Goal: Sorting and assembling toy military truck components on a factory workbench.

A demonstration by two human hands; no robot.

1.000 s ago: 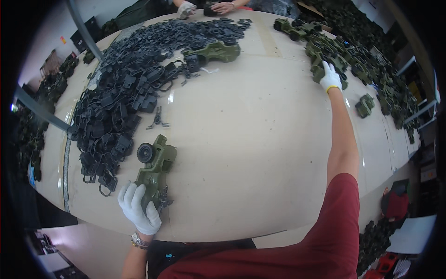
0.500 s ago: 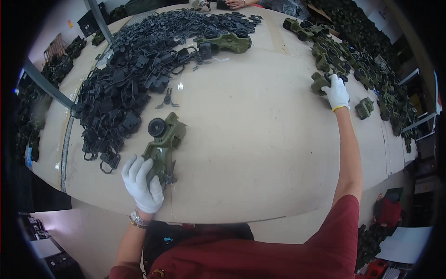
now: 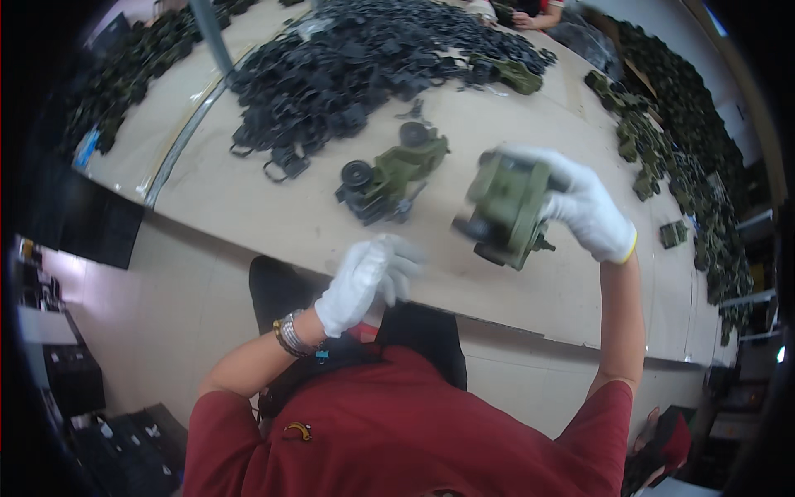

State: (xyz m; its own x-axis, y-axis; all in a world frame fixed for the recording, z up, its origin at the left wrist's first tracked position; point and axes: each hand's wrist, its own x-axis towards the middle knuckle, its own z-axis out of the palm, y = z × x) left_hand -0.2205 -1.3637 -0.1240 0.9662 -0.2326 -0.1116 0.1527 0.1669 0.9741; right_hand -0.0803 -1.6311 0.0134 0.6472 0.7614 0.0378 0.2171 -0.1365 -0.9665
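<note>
A green toy vehicle with dark wheels is gripped in my white-gloved right hand, raised over the table near its front edge. My thumb and fingers wrap its right and top sides. In front of my body, my gloved left hand hangs at the table edge, fingers loosely apart and partly blurred, with nothing visible in them. Just beyond it a second green toy vehicle lies on the table, black wheels showing and small dark parts attached at its near end.
A large heap of black plastic parts covers the table's far left. Another green toy vehicle lies beside the heap. More green vehicles line the right side, with a small green piece apart. Across the table are another person's hands.
My right hand has brought a green vehicle from the right-side row toward me. My left hand has left the other vehicle and moved to the table edge. The view has shifted.
</note>
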